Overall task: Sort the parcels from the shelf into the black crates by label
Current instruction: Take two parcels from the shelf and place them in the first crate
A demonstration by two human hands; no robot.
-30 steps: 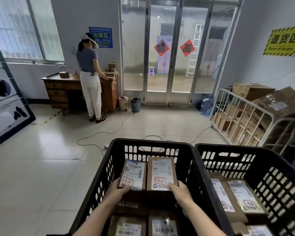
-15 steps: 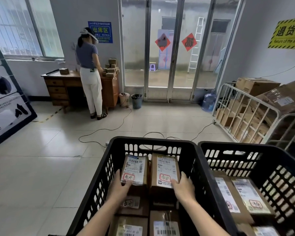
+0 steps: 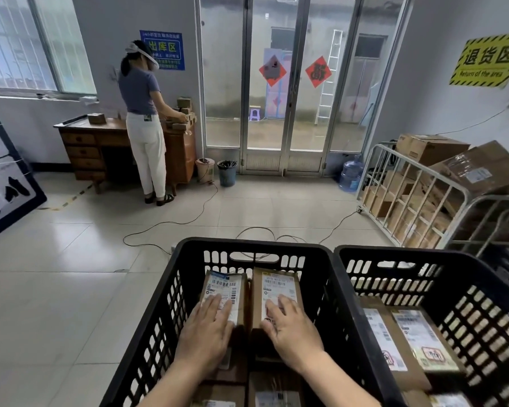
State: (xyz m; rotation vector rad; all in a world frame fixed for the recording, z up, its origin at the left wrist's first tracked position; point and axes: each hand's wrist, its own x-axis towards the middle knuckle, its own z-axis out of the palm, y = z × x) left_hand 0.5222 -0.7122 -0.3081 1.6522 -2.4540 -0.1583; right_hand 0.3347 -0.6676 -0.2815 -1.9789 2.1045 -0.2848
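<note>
One metal cart point(image 3: 394, 183) loaded with cardboard boxes point(image 3: 429, 148) stands by the right wall. Across the room a person point(image 3: 143, 113) stands at a wooden table point(image 3: 83, 142) that carries small boxes point(image 3: 184, 105). Nearer the camera, two black crates sit just beside each other: the left crate point(image 3: 165, 306) and the right crate point(image 3: 482, 312). The right crate holds flat parcels point(image 3: 423, 336) lying label up. In the left crate two more lie close together at the far end, on top of others: the left parcel point(image 3: 224, 284) and the right parcel point(image 3: 279, 283), both label up. The left hand point(image 3: 206, 333) rests flat on the left parcel, its fingers point(image 3: 218, 306) straight and released over the label. The right hand point(image 3: 294, 333) rests on the right parcel, its fingers point(image 3: 288, 306) spread and released across the label, with the thumb at the parcel's near left edge. Neither hand grasps anything.
</note>
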